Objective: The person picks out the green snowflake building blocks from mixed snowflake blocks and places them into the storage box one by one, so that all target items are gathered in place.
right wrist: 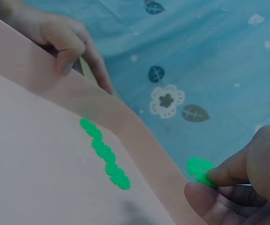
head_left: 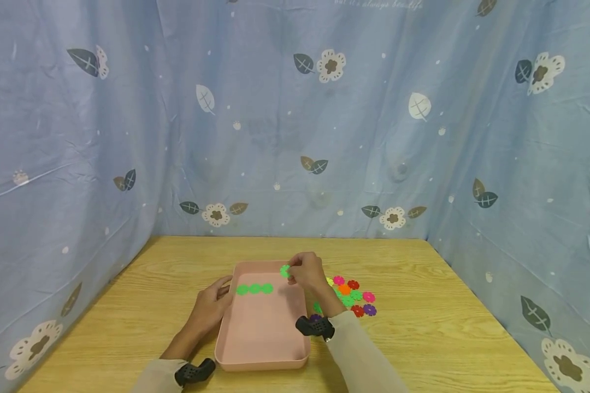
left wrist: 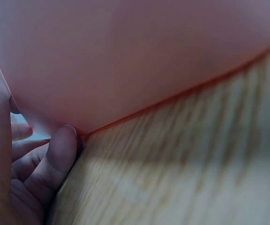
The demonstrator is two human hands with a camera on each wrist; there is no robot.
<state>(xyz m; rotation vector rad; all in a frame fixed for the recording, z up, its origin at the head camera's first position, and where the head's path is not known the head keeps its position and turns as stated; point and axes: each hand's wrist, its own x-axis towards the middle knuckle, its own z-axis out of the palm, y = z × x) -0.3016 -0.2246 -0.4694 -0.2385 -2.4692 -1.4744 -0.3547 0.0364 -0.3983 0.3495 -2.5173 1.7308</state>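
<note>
A shallow pink tray (head_left: 263,333) lies on the table. Its left wall is held by my left hand (head_left: 212,305), one digit hooked over the rim in the right wrist view and other fingers (left wrist: 62,147) along the outside. Between thumb and fingertips, my right hand (head_left: 308,271) pinches a green flower-shaped disc (right wrist: 199,169), raised above the tray's far right corner. Inside the tray, three more green flower discs (head_left: 254,289) form a straight row, edge to edge, toward the far left.
Right of the tray, partly behind my right forearm, is a loose spread of flower discs (head_left: 344,289) in green, red, pink, orange, yellow and purple. The wooden table (head_left: 403,338) ends at a patterned blue curtain (head_left: 275,136) on the back and both sides.
</note>
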